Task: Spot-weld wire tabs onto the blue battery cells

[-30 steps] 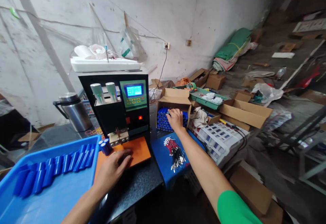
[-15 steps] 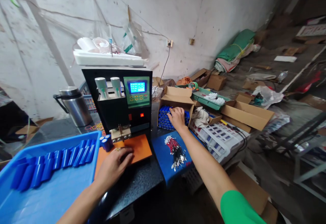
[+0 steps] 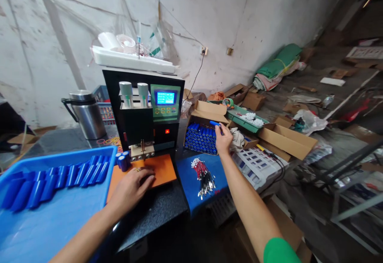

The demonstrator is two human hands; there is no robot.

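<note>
Pinched in my right hand [image 3: 224, 137] is a blue cylindrical battery cell [image 3: 214, 123], held just above the open cardboard box. Many blue battery cells [image 3: 200, 137] lie stacked inside that box, their ends facing me. My left hand [image 3: 134, 183] rests on the orange board [image 3: 164, 171] with its fingers lying loosely and thumb apart; no object shows in it. Beyond its fingers are the electrode pins [image 3: 143, 147] of a black spot welder [image 3: 137, 125] with a lit screen. A few blue cells [image 3: 123, 161] stand upright on the board's left side.
A blue tray [image 3: 68, 211] at left holds a row of blue cells. Red and black wire leads [image 3: 204, 177] lie on a blue cloth [image 3: 187, 193]. Behind are a steel jug [image 3: 89, 115], a green tray [image 3: 239, 113] and an open carton [image 3: 287, 139].
My right hand has lifted away from the stacked cells, slightly to the right, with one battery cell in its fingers. My left hand stays on the orange board.
</note>
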